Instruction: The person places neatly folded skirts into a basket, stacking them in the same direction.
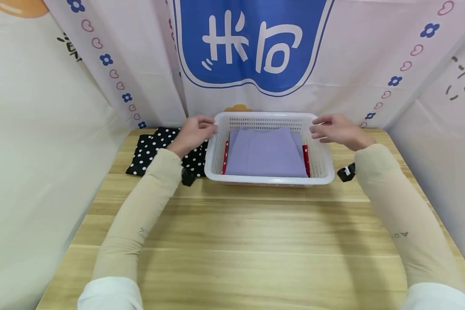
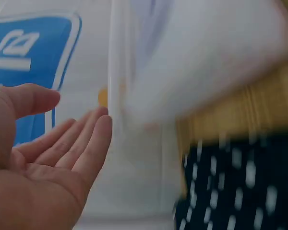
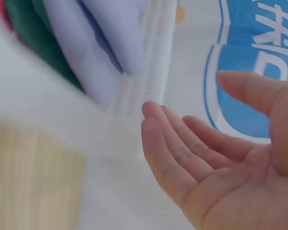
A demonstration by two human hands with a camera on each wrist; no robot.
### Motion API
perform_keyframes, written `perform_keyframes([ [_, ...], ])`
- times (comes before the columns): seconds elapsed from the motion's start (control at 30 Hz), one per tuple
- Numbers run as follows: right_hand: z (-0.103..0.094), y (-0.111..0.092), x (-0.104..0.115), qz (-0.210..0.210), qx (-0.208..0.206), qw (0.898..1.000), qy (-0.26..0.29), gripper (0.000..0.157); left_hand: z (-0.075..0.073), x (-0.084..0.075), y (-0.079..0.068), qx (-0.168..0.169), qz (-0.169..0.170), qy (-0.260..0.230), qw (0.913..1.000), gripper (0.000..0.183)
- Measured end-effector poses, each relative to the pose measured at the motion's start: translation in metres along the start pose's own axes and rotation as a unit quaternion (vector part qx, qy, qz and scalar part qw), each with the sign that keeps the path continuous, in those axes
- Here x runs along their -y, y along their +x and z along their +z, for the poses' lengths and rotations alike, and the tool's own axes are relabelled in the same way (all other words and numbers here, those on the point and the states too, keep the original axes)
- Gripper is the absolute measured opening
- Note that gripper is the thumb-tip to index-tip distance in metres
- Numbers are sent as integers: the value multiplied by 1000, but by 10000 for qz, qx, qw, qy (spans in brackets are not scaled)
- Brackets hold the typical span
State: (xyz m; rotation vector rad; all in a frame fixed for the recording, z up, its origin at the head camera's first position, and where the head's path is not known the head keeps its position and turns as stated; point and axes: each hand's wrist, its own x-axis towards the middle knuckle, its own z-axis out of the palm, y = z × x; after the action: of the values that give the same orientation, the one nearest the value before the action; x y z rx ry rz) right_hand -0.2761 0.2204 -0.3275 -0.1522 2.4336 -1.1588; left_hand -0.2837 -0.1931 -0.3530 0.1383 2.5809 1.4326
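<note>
A white plastic basket (image 1: 269, 180) with perforated walls stands at the back of the table. Folded lavender cloth (image 1: 266, 153) lies in it, with red dotted edges (image 1: 305, 160) showing at both sides and a green layer (image 3: 43, 40) in the right wrist view. My left hand (image 1: 195, 134) is at the basket's left rim, its fingers loosely bent. At the opposite side, my right hand (image 1: 339, 129) is by the right rim, fingers loosely extended. Both wrist views show the palms with nothing in them. Whether either hand touches the rim I cannot tell.
Black cloth with white dots (image 1: 143, 155) lies left of the basket, partly behind my left arm. A printed curtain (image 1: 201, 97) hangs right behind the basket. White fabric walls (image 1: 54, 150) flank the wooden table (image 1: 252, 241).
</note>
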Motion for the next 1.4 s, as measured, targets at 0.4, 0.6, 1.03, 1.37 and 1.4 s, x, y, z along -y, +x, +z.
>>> perform_keyframes([
  [0.4, 19, -28, -38, -892, -375, 9720, -2139, 90, -39, 102, -20, -135, -8, 3607, 9326, 74],
  [0.6, 52, -23, -58, -1106, -743, 9545, -2667, 101, -25, 146, -27, 162, -433, 3854, 9216, 96],
  [1.03, 71, -15, -68, -1214, -970, 9390, -3067, 104, -20, 150, -26, 639, -1059, 3677, 9217, 103],
  [1.37, 68, -15, -66, -1190, -995, 9351, -3185, 105, -18, 144, -40, 954, -1005, 3842, 9128, 104],
  [1.4, 68, -16, -66, -1184, -999, 9348, -3197, 105, -17, 143, -43, 988, -1008, 3868, 9113, 104],
])
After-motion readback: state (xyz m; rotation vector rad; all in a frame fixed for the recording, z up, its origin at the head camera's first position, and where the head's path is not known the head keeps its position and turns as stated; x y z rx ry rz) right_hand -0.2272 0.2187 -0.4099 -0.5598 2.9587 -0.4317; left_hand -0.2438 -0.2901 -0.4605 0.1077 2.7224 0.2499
